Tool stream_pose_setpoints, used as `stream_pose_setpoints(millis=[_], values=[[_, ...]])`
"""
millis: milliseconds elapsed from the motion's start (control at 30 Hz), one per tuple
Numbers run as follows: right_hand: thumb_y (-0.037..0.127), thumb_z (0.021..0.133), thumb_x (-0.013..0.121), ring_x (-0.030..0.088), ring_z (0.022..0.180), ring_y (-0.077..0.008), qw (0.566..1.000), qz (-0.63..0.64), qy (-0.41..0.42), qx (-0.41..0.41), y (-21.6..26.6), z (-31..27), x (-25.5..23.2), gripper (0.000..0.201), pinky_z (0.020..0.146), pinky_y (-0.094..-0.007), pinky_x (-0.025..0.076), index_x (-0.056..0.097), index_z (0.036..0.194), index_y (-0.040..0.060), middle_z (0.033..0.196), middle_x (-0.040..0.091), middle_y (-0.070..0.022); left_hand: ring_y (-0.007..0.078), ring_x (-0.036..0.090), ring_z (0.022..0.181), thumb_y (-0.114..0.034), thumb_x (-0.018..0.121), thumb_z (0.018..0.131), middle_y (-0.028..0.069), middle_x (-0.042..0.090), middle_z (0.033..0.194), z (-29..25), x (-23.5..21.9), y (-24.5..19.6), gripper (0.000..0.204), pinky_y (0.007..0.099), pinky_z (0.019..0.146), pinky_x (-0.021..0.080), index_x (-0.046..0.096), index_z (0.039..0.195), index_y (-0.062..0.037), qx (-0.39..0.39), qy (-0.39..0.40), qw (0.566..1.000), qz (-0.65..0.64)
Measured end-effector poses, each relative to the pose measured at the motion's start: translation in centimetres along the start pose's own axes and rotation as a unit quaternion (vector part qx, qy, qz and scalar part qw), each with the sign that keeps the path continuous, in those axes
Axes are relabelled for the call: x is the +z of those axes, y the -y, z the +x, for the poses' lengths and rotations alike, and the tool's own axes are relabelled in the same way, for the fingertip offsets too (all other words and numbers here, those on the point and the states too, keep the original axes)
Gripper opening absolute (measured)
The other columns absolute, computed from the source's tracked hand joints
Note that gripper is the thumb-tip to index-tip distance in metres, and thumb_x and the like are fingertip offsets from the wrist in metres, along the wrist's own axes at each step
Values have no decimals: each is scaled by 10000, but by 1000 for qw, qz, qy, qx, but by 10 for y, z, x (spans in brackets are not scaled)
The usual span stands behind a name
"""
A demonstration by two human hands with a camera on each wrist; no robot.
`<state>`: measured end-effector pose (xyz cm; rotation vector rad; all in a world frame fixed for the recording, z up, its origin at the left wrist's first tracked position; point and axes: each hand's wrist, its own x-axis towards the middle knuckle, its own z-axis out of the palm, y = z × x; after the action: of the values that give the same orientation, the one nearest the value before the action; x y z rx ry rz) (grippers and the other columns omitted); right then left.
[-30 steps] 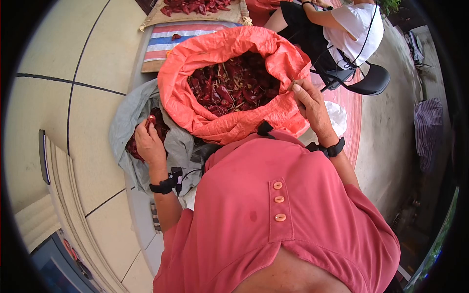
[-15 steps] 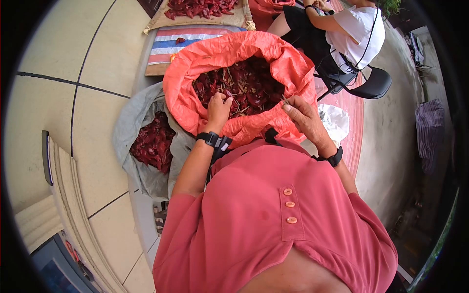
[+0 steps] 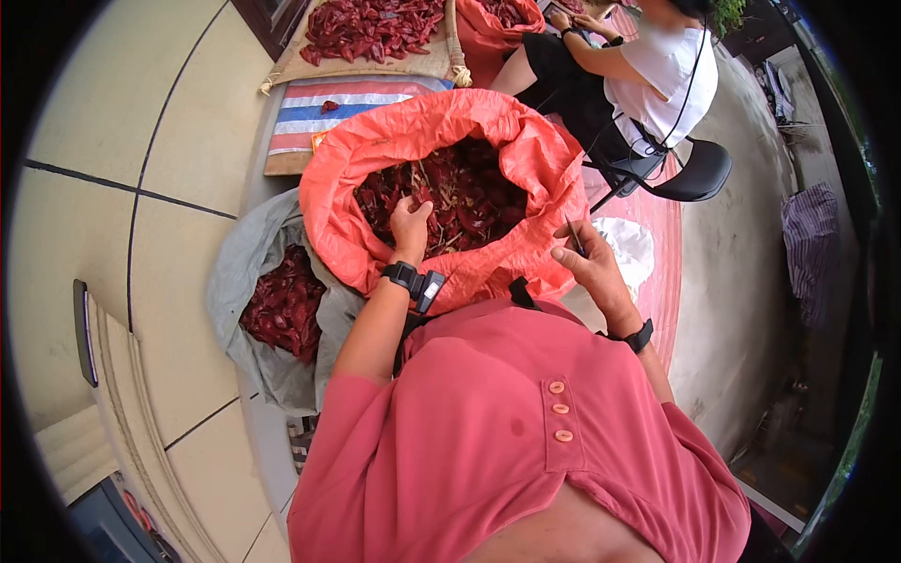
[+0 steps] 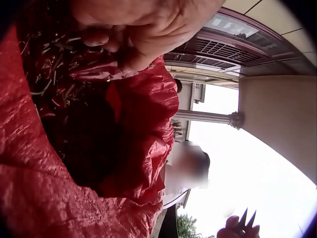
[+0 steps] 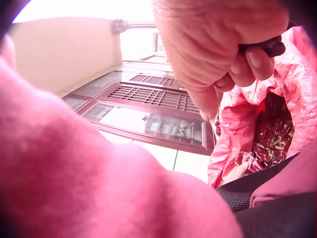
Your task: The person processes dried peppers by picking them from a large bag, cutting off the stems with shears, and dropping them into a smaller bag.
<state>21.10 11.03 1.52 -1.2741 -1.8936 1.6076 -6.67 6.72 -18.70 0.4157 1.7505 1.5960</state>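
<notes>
Dried red peppers [image 3: 455, 202] mixed with stems fill a large red woven bag [image 3: 343, 230]. My left hand [image 3: 410, 230] is at the bag's near left part; in the left wrist view the thumb and fingers of this hand [image 4: 148, 25] pinch one red pepper [image 4: 96, 73]. Over the bag's right rim, my right hand [image 3: 601, 272] grips small pointed scissors [image 3: 575, 237]. Their two blades [image 4: 247, 218] stand apart in the left wrist view, and the right wrist view has the fingers of this hand [image 5: 218, 49] curled round a dark handle [image 5: 262, 47].
A grey bag [image 3: 235, 272] of red peppers [image 3: 283, 305] stands left of the red bag. Beyond are a striped sheet [image 3: 319, 113] and a tray [image 3: 394, 66] with peppers. A person in a white top [image 3: 662, 89] sits at the upper right on a black chair [image 3: 699, 174].
My left hand has left the grey bag and moved right into the red bag, where it now pinches a pepper. The right hand stays near the red bag's right rim with the scissors.
</notes>
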Motion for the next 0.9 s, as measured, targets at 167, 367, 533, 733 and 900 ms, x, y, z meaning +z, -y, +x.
stream_pose_setpoints(millis=[167, 367, 533, 733, 900], values=[[212, 891, 684, 520, 788, -54, 996, 45, 22, -70, 2, 35, 17, 252, 720, -220, 430, 630, 1048, 23, 866, 596, 33, 114, 562, 724, -97, 680, 798, 57, 635, 880, -31, 6, -54, 262, 271, 660, 469, 619, 1023, 23, 121, 88, 988, 45], [168, 883, 684, 531, 759, -46, 985, 135, 34, -99, 30, 77, 61, 232, 679, -208, 437, 635, 1054, 19, 863, 614, 23, 118, 495, 610, -44, 684, 782, 34, 522, 835, -79, 7, -121, 272, 257, 583, 440, 584, 1035, -30, 301, 89, 925, 217], [147, 882, 685, 556, 832, -57, 976, 163, 95, -108, 25, 91, 74, 197, 755, -200, 444, 637, 1025, 20, 891, 617, 18, 305, 568, 833, -15, 695, 698, 114, 527, 885, -93, 8, -127, 315, 390, 713, 485, 564, 983, -48, 445, 20, 830, 337], [181, 910, 655, 535, 723, -53, 973, 144, 145, -111, 37, 78, 69, 168, 668, -212, 441, 642, 974, 26, 808, 598, 38, 307, 499, 1138, -98, 763, 664, 104, 575, 1120, -106, 15, -153, 531, 365, 966, 404, 552, 1147, -33, 454, 19, 851, 261], [119, 888, 663, 586, 793, -89, 969, 67, 137, -194, 35, 77, 68, 90, 703, -230, 477, 662, 930, 40, 853, 606, 7, 119, 605, 829, -171, 718, 822, 72, 651, 885, -91, 1, -158, 344, 296, 767, 488, 587, 1069, 30, 194, 272, 921, 200]])
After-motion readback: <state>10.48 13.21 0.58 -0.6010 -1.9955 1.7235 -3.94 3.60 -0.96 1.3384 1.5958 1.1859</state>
